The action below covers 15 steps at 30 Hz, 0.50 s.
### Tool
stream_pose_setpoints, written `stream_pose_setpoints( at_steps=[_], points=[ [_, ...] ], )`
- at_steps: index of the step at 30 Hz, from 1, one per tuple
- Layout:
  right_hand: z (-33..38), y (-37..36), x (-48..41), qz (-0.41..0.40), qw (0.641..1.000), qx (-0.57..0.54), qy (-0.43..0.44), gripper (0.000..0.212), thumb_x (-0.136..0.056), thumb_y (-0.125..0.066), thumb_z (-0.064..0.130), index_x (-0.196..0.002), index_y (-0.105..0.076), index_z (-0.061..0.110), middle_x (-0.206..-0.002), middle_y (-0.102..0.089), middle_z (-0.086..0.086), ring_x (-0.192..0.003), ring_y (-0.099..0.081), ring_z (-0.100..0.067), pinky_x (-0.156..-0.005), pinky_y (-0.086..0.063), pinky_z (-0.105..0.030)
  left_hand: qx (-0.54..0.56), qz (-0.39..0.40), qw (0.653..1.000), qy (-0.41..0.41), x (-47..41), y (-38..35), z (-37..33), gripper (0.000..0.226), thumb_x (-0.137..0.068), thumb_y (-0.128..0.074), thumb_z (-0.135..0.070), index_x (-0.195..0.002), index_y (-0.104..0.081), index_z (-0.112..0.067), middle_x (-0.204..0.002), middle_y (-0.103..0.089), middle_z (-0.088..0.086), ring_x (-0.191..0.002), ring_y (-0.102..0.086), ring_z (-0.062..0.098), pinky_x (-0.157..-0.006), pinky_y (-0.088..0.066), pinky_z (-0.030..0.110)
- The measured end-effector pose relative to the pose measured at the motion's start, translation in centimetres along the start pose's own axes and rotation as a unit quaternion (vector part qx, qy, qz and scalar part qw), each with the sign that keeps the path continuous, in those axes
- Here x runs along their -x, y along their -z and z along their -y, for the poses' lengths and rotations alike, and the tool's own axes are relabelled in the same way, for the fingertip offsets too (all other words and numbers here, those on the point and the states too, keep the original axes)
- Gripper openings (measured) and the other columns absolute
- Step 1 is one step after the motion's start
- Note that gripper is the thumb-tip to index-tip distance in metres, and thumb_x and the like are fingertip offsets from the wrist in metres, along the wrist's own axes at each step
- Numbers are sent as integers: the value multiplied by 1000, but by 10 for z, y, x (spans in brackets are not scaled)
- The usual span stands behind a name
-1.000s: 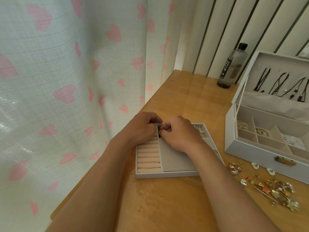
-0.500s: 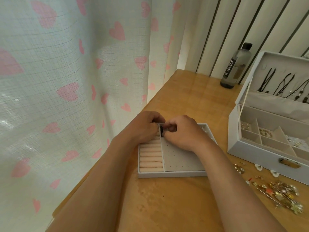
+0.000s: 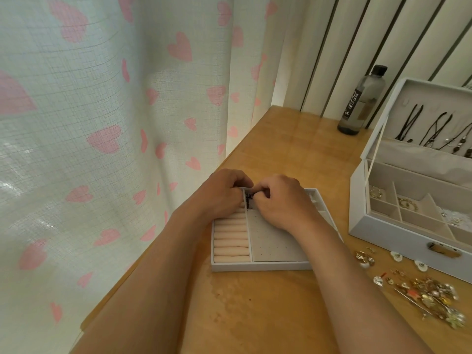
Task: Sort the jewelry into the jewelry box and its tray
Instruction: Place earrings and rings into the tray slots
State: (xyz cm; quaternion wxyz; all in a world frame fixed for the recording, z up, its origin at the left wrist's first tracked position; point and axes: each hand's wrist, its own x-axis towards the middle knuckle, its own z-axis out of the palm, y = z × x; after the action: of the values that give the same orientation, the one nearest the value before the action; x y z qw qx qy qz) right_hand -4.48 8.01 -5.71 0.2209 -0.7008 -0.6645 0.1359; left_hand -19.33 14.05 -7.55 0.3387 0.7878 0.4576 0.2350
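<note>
Head view: 2 hands meet over a grey tray (image 3: 260,266) on a wooden tabletop (image 3: 268,315)
The right hand (image 3: 281,203) pinches a small dark jewelry piece (image 3: 249,198) at the tray's far end; the left hand (image 3: 219,195) curls just beside it over the pink ring rolls (image 3: 231,238), its grip hidden. The open jewelry box (image 3: 398,238) stands to the right, loose gold jewelry (image 3: 434,297) heaped before it

A home, likely a bedroom corner: a sheer curtain (image 3: 102,123) printed with pink hearts hangs beside a wooden table (image 3: 281,315) set against a cream slatted wall (image 3: 383,34). On the table are a white jewelry box (image 3: 408,241) with its lid up, its tray (image 3: 260,266), loose jewelry (image 3: 431,295) and a drink bottle (image 3: 362,100), all personal, domestic things
</note>
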Motion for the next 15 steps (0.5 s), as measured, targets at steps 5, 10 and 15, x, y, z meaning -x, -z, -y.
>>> stream_pose_setpoints(
  at_steps=[5, 10, 15],
  points=[
    [-1, 6, 0, -41, 999, -26, -21, 22, -91, -48, 18, -91, -70, 20, -90, -64, 3, -86, -59, -19, -71, -51, -32, -3, -44, 999, -7, 1, 1, 0, 40, -86, -49, 0, -113, -70, -21, -104, -64, -14, -98, -58, 2, -78, -41, 8],
    [-9, 18, -2, -70, 992, -97, -31, 23, -92, -48, 14, -90, -69, 22, -82, -65, 10, -78, -63, -13, -62, -48, -25, 42, -88, 993, -68, 5, 4, -5, 26, -83, -58, -14, -99, -76, -21, -95, -72, -14, -89, -63, -4, -76, -47, 10],
    [-11, 19, -4, -65, 978, -196, -26, 27, -92, -51, 13, -81, -68, 30, -81, -70, 6, -72, -69, -17, -64, -56, -35, 63, -97, 990, -83, 6, 1, -5, 9, -85, -73, -18, -92, -78, -21, -82, -73, -12, -79, -65, 0, -68, -43, 5]
  ],
)
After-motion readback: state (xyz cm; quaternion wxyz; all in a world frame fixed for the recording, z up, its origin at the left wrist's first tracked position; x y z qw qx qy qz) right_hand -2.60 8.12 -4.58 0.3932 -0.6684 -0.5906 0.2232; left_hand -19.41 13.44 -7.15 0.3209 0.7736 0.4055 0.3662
